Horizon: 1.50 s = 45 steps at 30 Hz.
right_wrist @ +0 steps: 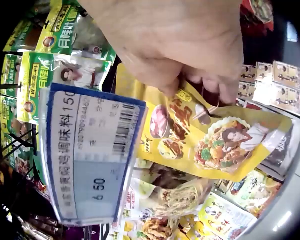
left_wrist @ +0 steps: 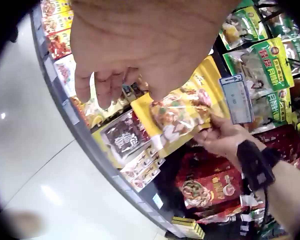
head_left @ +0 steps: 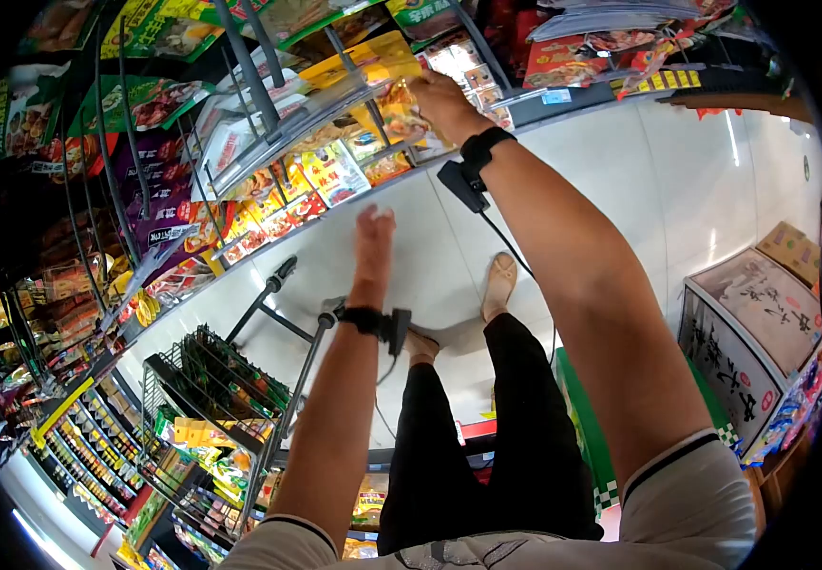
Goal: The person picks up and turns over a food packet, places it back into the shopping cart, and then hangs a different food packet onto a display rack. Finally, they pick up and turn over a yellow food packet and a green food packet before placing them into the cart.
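My right hand [head_left: 444, 109] is up at the shelf rack and grips the edge of a yellow seasoning packet [right_wrist: 205, 135] with pictures of cooked food on it. In the right wrist view, the thumb and fingers pinch the packet's upper edge. A price tag [right_wrist: 92, 157] hangs in front of the packet's left side. My left hand [head_left: 374, 249] hangs lower, over the floor near the rack, holding nothing, its fingers loosely bent. In the left wrist view it overlaps the yellow packet's upper left corner.
Green bay-leaf bags [right_wrist: 55, 80] hang beside the packet, and red packets [left_wrist: 210, 182] lie on its other side. Metal hooks and rails project from the rack. A shopping cart [head_left: 264, 446] stands at my left. Stacked boxes [head_left: 748, 323] are at the right.
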### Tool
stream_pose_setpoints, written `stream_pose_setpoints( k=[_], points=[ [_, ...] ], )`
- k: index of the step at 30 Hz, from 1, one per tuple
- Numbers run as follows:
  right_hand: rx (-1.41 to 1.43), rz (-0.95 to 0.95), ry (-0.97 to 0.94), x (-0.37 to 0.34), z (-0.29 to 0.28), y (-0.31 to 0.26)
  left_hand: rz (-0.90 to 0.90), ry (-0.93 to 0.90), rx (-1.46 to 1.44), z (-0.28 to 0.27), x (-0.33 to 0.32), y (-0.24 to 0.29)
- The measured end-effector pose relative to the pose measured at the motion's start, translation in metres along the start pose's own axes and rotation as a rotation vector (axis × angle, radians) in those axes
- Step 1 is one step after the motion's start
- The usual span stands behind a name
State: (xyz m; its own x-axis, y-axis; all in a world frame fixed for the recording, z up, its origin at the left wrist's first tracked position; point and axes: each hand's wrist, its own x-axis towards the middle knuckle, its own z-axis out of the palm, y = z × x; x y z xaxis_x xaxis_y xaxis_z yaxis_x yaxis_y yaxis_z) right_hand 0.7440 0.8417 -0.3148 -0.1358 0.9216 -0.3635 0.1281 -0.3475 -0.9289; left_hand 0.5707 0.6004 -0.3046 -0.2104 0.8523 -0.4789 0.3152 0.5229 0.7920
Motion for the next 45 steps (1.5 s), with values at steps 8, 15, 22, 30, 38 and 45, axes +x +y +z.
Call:
stream_pose_setpoints(
  k=[8,15,22,30,38,45],
  points=[
    [-0.149,-0.027,0.175,-0.017,0.002,-0.013,-0.385,-0.033,-0.155,0.011,-0.142,-0.02],
    [0.275,0.214,-0.196,-0.191,-0.035,0.052,0.071,-0.311,0.502,-0.024,-0.223,-0.038],
    [0.28,0.793,-0.164,-0.372,-0.012,0.004,-0.069,-0.171,-0.061,-0.086,-0.287,0.052],
    [0.17,0.627,-0.326,-0.43,0.053,-0.107,-0.002,0.072,0.108,-0.216,-0.349,0.085],
    [0.086,0.462,-0.43,-0.439,0.11,-0.198,-0.009,0.471,-0.172,-0.363,-0.402,0.042],
    [-0.031,0.408,-0.524,-0.464,0.155,-0.235,0.088,0.899,0.232,-0.459,-0.419,-0.043]
  ],
)
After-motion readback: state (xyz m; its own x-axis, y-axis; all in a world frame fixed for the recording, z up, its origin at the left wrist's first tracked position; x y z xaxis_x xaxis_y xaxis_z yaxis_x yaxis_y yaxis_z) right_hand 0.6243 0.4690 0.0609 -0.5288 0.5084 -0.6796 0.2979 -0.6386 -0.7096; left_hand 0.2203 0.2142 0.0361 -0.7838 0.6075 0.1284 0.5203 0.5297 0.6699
